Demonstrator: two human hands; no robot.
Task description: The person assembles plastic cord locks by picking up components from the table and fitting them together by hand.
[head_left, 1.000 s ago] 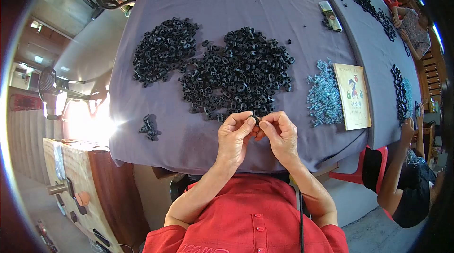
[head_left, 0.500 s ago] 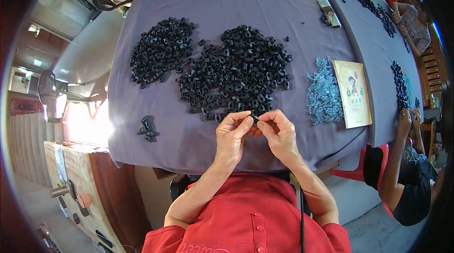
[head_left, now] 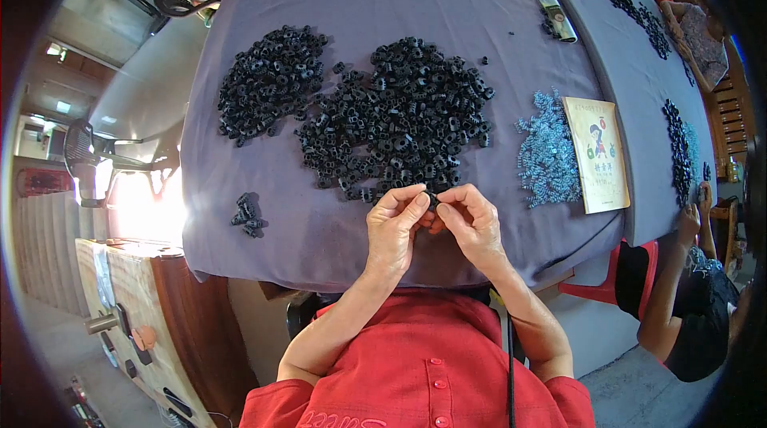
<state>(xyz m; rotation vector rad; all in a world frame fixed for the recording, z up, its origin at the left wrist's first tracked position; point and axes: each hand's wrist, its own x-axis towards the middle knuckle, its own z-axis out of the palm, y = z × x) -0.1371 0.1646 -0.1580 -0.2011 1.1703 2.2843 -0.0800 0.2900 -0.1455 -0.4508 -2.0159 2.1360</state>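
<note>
My left hand [head_left: 393,224] and my right hand [head_left: 473,224] meet at the near side of the table, fingertips pinched on one small black part [head_left: 432,199] between them. Fingers cover most of that part. Just beyond them lies a large heap of black parts [head_left: 407,108], with a second black heap [head_left: 272,84] to its left. A few joined black pieces [head_left: 248,215] lie apart at the near left. Right of my hands is a pile of clear bluish small parts [head_left: 548,152], touching a yellowish booklet [head_left: 597,156].
Purple-grey cloth covers the table [head_left: 319,244]. A white and green packet [head_left: 557,16] lies at the back right. Along the right, one person [head_left: 687,308] sits on a red chair and another person [head_left: 699,44] is farther back. A wooden cabinet [head_left: 136,292] stands at the left.
My hands stay together around the small black part, with only slight finger movement. The whole view has shifted a little. At the right, the nearer person's hands have moved.
</note>
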